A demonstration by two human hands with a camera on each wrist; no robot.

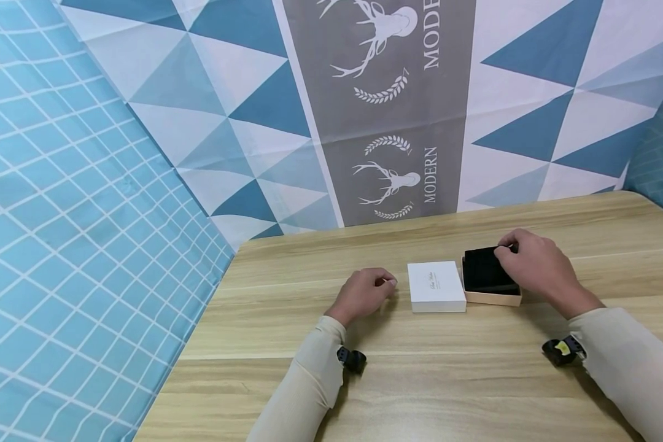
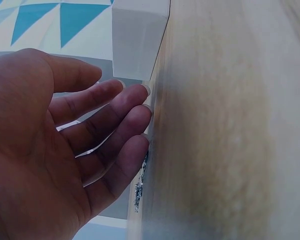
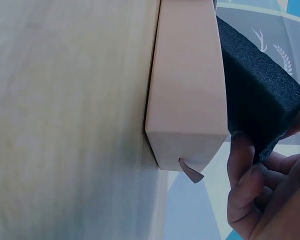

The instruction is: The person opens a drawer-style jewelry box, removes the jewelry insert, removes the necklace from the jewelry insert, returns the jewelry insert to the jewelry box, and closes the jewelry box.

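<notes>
My right hand (image 1: 538, 261) pinches the right edge of a black foam pad (image 1: 485, 270). The pad sits tilted in a shallow pinkish box (image 1: 493, 299), its gripped end raised above the rim. In the right wrist view the foam insert rises clear of the box wall (image 3: 187, 75), thumb and fingers on its near corner. A white square lid or box (image 1: 435, 283) with small printed lettering lies against the pinkish box's left side. Left of it, my left hand (image 1: 363, 294) rests near the tabletop, fingers loosely bent and holding nothing, as the left wrist view also shows.
A small ribbon tab (image 3: 191, 171) sticks out of the end of the pinkish box. The wooden table (image 1: 409, 393) runs back to a patterned cloth wall (image 1: 398, 116); a blue gridded cloth (image 1: 77, 233) hangs along the left side.
</notes>
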